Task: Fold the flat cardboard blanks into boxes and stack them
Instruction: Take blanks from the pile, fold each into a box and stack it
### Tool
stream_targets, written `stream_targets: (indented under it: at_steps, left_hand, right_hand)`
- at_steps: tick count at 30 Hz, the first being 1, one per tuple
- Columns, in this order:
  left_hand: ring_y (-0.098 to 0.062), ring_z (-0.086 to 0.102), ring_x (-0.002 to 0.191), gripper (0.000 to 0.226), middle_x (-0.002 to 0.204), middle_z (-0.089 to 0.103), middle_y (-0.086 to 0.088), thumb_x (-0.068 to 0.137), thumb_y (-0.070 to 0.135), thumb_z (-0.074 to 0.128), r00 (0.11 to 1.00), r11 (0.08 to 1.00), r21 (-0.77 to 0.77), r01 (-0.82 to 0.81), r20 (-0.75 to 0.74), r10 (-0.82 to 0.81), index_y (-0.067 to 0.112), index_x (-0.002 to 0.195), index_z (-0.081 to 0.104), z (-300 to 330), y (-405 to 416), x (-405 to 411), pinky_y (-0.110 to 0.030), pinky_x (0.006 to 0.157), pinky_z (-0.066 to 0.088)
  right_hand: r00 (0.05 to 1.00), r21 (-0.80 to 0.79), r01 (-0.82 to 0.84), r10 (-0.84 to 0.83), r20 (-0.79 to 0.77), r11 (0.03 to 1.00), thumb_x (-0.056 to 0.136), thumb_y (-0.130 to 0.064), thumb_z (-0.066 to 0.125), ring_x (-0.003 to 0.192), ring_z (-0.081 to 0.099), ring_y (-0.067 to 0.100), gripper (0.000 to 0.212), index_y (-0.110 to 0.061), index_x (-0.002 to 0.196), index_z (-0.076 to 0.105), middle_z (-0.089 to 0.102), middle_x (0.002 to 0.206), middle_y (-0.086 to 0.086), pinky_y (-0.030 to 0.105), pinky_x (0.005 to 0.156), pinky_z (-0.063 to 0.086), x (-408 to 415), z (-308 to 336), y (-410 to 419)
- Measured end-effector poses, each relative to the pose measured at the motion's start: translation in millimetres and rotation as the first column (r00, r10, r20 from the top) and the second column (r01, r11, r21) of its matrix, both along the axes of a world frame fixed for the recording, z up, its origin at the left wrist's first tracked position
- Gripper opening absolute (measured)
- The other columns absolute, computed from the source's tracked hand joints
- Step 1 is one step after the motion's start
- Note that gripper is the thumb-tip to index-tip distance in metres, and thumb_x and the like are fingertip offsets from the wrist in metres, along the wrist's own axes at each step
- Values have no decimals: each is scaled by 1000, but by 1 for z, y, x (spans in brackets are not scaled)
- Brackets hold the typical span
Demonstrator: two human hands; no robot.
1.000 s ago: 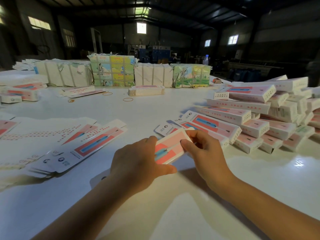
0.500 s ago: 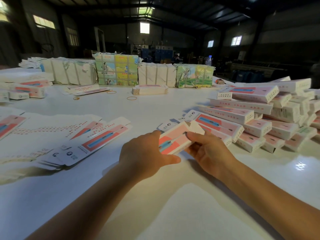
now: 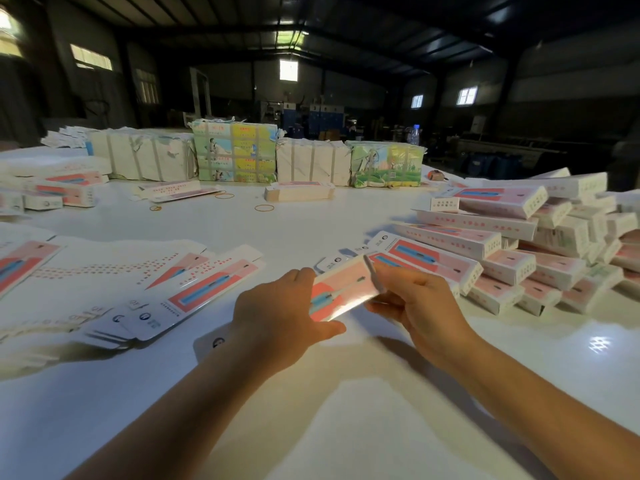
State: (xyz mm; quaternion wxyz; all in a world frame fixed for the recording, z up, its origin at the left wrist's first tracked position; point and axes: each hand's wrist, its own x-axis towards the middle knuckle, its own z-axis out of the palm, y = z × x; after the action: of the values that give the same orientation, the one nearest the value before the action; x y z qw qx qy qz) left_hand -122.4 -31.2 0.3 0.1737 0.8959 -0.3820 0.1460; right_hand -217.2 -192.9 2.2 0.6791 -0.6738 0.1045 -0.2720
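pink box (image 3: 341, 294) between both hands — left hand (image 3: 280, 318), right hand (image 3: 420, 308)

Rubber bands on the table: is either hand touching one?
No, the rubber bands lie far back on the table, while the left hand and right hand hold a box.

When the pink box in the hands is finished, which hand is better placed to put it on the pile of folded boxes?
Probably the right hand: it holds the pink cardboard box at the end nearest the pile of folded boxes, on that side. The left hand grips the far end.
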Motion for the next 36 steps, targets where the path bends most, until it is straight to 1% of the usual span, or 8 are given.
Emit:
stream_targets:
  at_steps: [10, 14, 18, 23, 26, 28, 31, 36]
  left_hand:
    - [-7, 57, 103, 71, 125, 53, 17, 70, 76, 51, 990, 997, -58, 49, 132, -41, 36, 127, 36, -6, -3, 1, -18, 74, 47]
    - [-8, 57, 105, 72, 127, 53, 15, 72, 75, 50, 984, 997, -37, 65, 170, -58, 34, 129, 36, -5, -2, 2, -20, 75, 48]
    - [-6, 57, 102, 70, 126, 52, 16, 74, 75, 47, 977, 998, 21, 58, 206, -61, 33, 129, 35, -3, -3, -2, -15, 69, 42]
    - [-9, 60, 95, 69, 117, 56, 11, 76, 71, 51, 964, 999, 31, 33, 262, -40, 27, 127, 39, -3, -2, -7, -19, 68, 46]
    - [-19, 65, 69, 68, 92, 67, -1, 62, 59, 76, 964, 997, -26, 69, 260, -60, 12, 109, 59, -1, -2, -10, -23, 54, 48]
    - [-19, 65, 73, 67, 96, 67, -1, 65, 59, 74, 972, 998, -26, 57, 228, -49, 13, 111, 58, 1, -2, -12, -22, 57, 45]
    - [-12, 61, 92, 68, 117, 59, 7, 75, 68, 56, 976, 999, -28, 23, 215, -17, 24, 126, 44, -4, -3, -10, -16, 65, 37]
    - [-9, 58, 96, 66, 120, 56, 12, 76, 70, 51, 977, 1000, -18, 9, 215, -5, 29, 127, 39, -3, -5, -10, -16, 68, 39]
  right_hand:
    - [993, -159, 77, -60, 104, 984, 88, -2, 58, 82, 72, 27, 33, -25, 76, 79, 75, 82, 7, 30, 70, 59, -7, 3, -3]
    - [986, -263, 155, -133, 97, 952, 85, -2, 62, 86, 63, 40, 37, -31, 71, 78, 71, 81, 15, 49, 80, 54, -7, 3, -3]
    - [976, -383, 216, -196, 92, 898, 83, 0, 65, 74, 64, 19, 41, -37, 70, 76, 72, 70, -5, 35, 73, 53, -10, 4, -6]
    - [961, -613, 256, -266, 77, 747, 87, 4, 57, 76, 62, 8, 29, -16, 86, 77, 69, 77, -4, 15, 68, 46, -14, 0, 1]
    - [945, -801, 262, -313, 98, 539, 89, 2, 54, 76, 55, 20, 18, -5, 87, 70, 61, 82, 8, 25, 67, 42, -14, -4, 7]
    - [937, -839, 275, -328, 124, 469, 89, 1, 54, 72, 49, 21, 13, -1, 85, 67, 54, 79, 9, 26, 63, 36, -14, -6, 9]
    - [935, -846, 287, -321, 147, 449, 88, 0, 57, 68, 47, 18, 13, -3, 87, 70, 54, 77, 7, 23, 60, 35, -16, -3, 9]
    - [944, -830, 288, -289, 161, 478, 87, 0, 59, 72, 44, 9, 18, -8, 99, 70, 51, 83, 1, 14, 64, 33, -17, -1, 10]
